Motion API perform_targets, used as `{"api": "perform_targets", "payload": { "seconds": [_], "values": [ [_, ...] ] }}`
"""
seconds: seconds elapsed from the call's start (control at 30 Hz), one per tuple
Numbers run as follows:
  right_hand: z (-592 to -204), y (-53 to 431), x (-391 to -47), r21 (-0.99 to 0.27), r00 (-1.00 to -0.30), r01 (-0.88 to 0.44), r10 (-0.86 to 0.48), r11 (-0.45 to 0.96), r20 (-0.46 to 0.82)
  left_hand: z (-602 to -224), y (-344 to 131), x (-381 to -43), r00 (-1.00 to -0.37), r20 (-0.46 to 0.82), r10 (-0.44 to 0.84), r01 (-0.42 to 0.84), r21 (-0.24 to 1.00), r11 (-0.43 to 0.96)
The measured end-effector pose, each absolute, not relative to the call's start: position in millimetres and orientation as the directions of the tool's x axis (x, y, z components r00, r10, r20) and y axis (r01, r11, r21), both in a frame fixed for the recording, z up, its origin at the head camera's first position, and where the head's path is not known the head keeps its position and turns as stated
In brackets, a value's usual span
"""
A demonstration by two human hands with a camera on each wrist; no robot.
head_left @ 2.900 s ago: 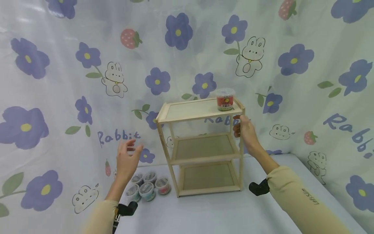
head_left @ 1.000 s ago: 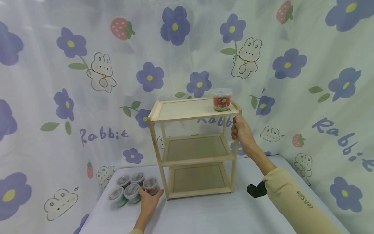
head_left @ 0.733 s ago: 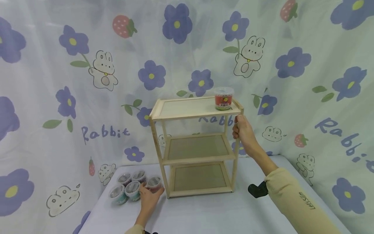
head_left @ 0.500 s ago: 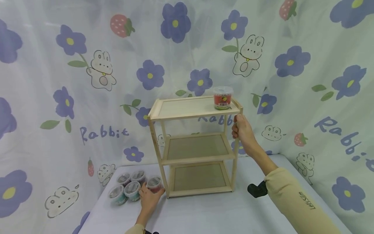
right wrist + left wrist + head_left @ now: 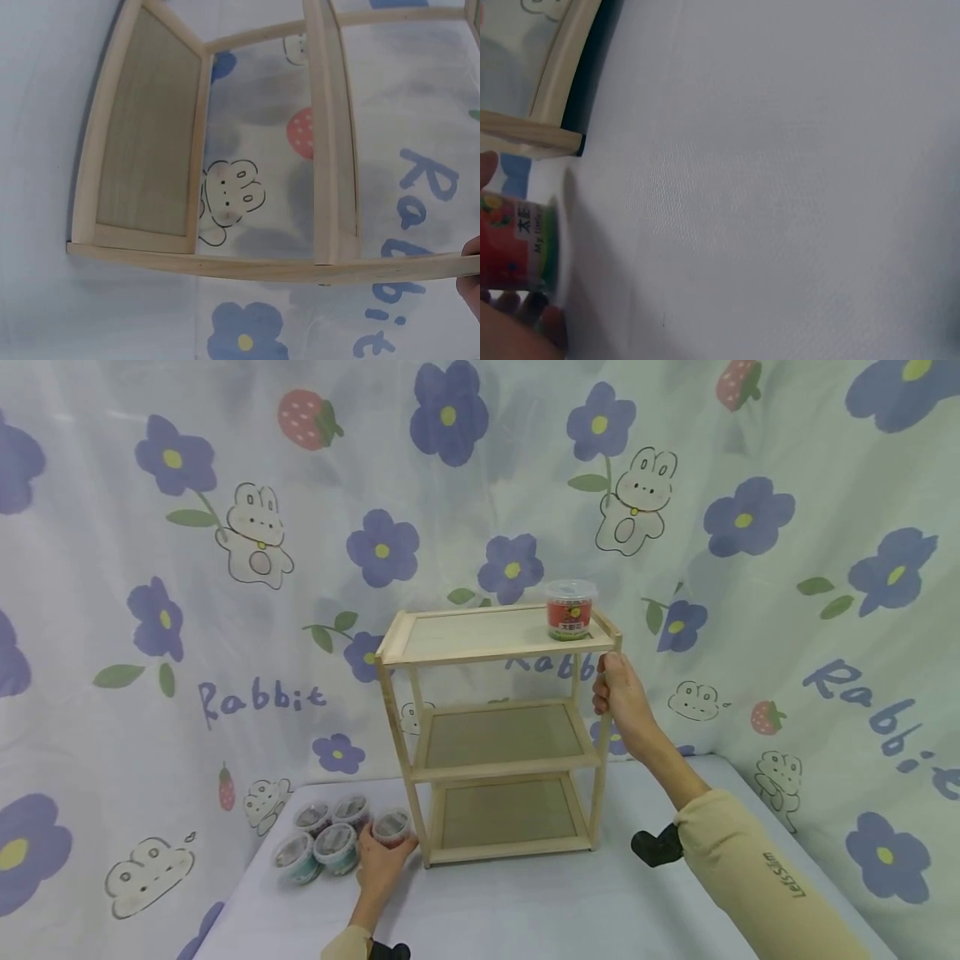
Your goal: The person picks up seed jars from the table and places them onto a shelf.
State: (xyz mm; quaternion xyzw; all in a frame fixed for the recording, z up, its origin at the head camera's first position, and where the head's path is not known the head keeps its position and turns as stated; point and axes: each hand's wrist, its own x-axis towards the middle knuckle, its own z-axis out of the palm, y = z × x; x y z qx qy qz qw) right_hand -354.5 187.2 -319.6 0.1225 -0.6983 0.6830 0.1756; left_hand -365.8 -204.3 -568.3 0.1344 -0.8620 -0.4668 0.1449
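Note:
My left hand point(image 5: 380, 866) holds a small red-labelled plastic tub point(image 5: 392, 831) with a clear lid, just left of the shelf's front left foot. In the left wrist view, thumb and fingers lie on opposite sides of the tub point(image 5: 506, 244), whose green lower edge is near the table; whether it touches is unclear. My right hand point(image 5: 628, 700) grips the upper right front post of a three-tier wooden shelf point(image 5: 506, 770). In the right wrist view only its fingers show, round the post point(image 5: 405, 269). Another red-labelled tub point(image 5: 570, 612) stands on the top tier, at the right.
Several more lidded tubs, among them a teal one point(image 5: 337, 850), stand grouped on the white table point(image 5: 525, 910) left of my left hand. Behind the shelf hangs a curtain point(image 5: 465, 493) printed with flowers and rabbits.
My left hand has come down from the air beside the shelf to the nearest red tub and grasped it. My right hand has closed round the post. Over the last half second little has moved.

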Motion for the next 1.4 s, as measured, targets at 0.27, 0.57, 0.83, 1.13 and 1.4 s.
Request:
{"api": "perform_targets", "payload": {
  "seconds": [0.27,0.57,0.83,1.13,1.4],
  "values": [
    [-320.4,188.9,-355.3,-0.911,-0.910,-0.410,0.056,0.033,0.412,-572.2,-207.2,-373.9,-0.921,0.137,-0.364,-0.077,0.852,0.518],
    [-319.3,191.1,-358.3,-0.898,-0.897,-0.438,0.037,0.043,0.440,-570.4,-209.9,-380.2,-0.935,0.123,-0.333,-0.079,0.842,0.534],
    [-320.3,192.0,-358.5,-0.893,-0.893,-0.448,0.027,0.038,0.449,-571.6,-214.9,-380.5,-0.953,0.107,-0.282,-0.057,0.853,0.518],
    [-320.5,191.4,-357.8,-0.896,-0.896,-0.442,0.026,0.034,0.443,-570.6,-218.5,-380.9,-0.958,0.103,-0.268,-0.063,0.836,0.545],
    [-321.7,191.3,-358.4,-0.901,-0.900,-0.433,0.048,0.035,0.434,-562.2,-220.4,-374.9,-0.958,0.098,-0.270,-0.080,0.811,0.579]
  ]
}}
